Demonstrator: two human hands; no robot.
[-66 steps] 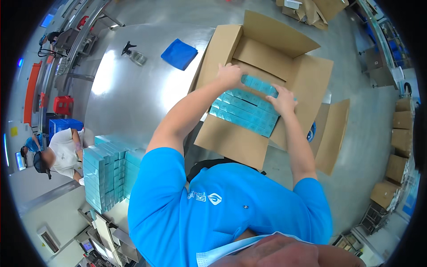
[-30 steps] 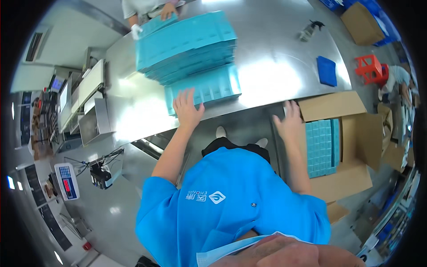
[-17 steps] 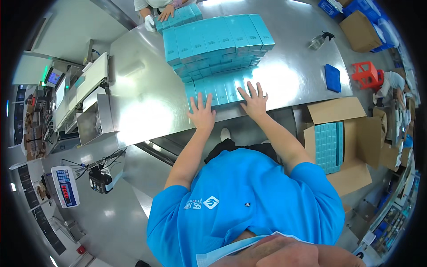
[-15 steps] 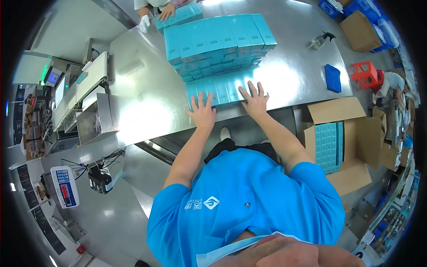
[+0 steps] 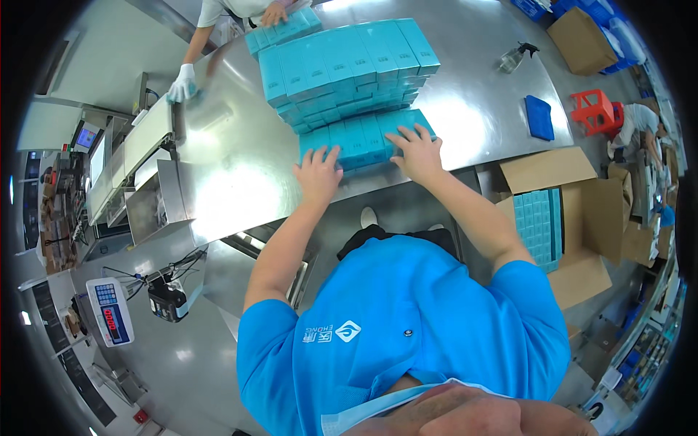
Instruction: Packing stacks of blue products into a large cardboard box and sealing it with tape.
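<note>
Left hand (image 5: 318, 173) and right hand (image 5: 416, 151) spread flat, fingers open, on a front row of teal boxes (image 5: 363, 139), near edge of steel tabletop (image 5: 233, 189), taller teal stack (image 5: 345, 65) behind, open carton (image 5: 574, 211) to the right

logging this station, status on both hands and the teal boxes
Left hand and right hand flat on front row of teal boxes, at steel table edge. Taller box stack right behind. Nothing between hands and row.

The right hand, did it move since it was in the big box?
Yes. The right hand left the cardboard box and now lies on the teal boxes on the table.
</note>
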